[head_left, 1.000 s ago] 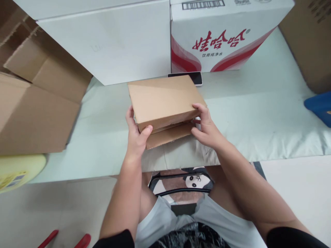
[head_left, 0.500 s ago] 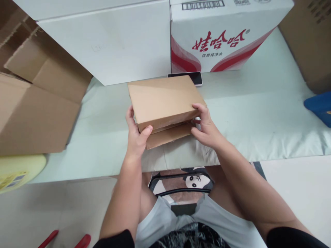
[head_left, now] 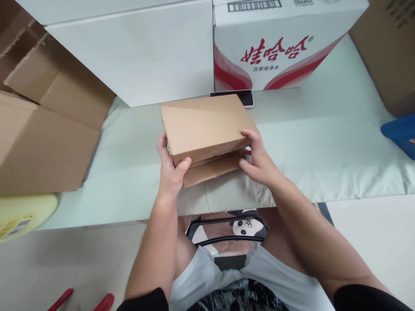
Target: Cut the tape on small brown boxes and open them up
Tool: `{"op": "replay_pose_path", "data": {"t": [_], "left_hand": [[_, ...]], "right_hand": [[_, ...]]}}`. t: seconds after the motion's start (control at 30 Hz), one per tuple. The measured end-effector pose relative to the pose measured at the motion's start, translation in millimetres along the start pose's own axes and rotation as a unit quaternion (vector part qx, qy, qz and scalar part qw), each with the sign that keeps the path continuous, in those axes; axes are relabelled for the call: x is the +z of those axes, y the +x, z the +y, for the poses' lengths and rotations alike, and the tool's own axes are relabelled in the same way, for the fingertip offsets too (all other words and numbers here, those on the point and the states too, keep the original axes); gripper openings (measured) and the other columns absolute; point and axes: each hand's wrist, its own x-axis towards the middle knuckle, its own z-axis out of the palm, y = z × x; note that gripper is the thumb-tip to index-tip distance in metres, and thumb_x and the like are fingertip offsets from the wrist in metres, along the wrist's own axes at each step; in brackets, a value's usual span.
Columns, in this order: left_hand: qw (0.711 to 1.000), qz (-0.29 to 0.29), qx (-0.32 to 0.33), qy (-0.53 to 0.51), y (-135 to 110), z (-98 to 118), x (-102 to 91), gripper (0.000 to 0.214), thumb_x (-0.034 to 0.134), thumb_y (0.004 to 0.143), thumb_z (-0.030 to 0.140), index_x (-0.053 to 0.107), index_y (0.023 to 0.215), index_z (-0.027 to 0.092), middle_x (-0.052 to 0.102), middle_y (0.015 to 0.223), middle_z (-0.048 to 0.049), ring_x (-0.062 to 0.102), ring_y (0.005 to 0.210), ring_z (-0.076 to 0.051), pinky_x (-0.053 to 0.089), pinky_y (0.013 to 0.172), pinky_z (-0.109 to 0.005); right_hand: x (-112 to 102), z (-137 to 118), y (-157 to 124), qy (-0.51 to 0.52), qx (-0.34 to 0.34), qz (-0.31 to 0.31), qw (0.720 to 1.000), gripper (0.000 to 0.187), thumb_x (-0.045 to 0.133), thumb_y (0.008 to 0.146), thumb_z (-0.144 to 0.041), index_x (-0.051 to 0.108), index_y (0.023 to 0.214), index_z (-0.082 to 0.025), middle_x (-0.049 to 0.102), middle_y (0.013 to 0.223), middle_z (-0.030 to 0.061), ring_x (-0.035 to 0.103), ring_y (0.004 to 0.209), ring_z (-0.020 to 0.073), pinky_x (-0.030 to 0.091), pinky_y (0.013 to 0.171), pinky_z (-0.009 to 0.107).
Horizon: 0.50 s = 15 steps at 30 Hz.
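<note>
Cardboard box (head_left: 204, 123) on worktop (head_left: 324, 142): lid folded down, front flap (head_left: 214, 169) sticking out, not yet tucked. Left hand (head_left: 170, 166), right hand (head_left: 257, 157) grip near corners.

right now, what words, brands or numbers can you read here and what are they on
"娃哈哈": red brand, front of the white and red carton.
"饮用纯净水": small print just below it.
Barcode label on the carton's top: digits too small to read.
Label on the yellow thing: blurred.
Small brown box: no print shows.
</note>
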Motion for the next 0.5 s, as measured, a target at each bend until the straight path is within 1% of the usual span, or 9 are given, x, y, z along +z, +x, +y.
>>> {"op": "replay_pose_path", "data": {"t": [0.17,0.33,0.5], "left_hand": [[1.0,-0.002,0.001,0.018,0.5,-3.0,-1.6,0.095,0.078,0.076,0.072,0.032,0.152,0.042,0.036,0.165,-0.0078,0.039,0.154,-0.038,0.035,0.127,-0.062],[1.0,-0.006,0.003,0.03,-0.1,-3.0,-2.5,0.094,0.076,0.078,0.072,0.03,0.154,0.041,0.036,0.166,-0.0086,0.04,0.154,-0.038,0.037,0.126,-0.059],[0.999,-0.01,0.017,0.037,0.4,-3.3,-2.2,0.092,0.074,0.079,0.072,0.031,0.154,0.043,0.036,0.166,-0.0074,0.038,0.156,-0.038,0.035,0.127,-0.061]], "right_hand": [[0.8,1.2,0.1,0.001,-0.003,0.007,1.0,0.08,0.057,0.072,-0.02,0.03,0.147,-0.033,0.029,0.152,0.0127,0.039,0.138,0.0344,0.054,0.101,0.055],[0.2,1.6,-0.1,-0.003,-0.001,-0.003,1.0,0.082,0.056,0.073,-0.019,0.027,0.148,-0.033,0.027,0.152,0.0132,0.038,0.138,0.0345,0.054,0.102,0.056],[1.2,1.4,-0.2,-0.008,-0.006,0.007,1.0,0.079,0.056,0.074,-0.02,0.029,0.148,-0.032,0.028,0.152,0.0128,0.038,0.139,0.0343,0.055,0.101,0.055]]}}
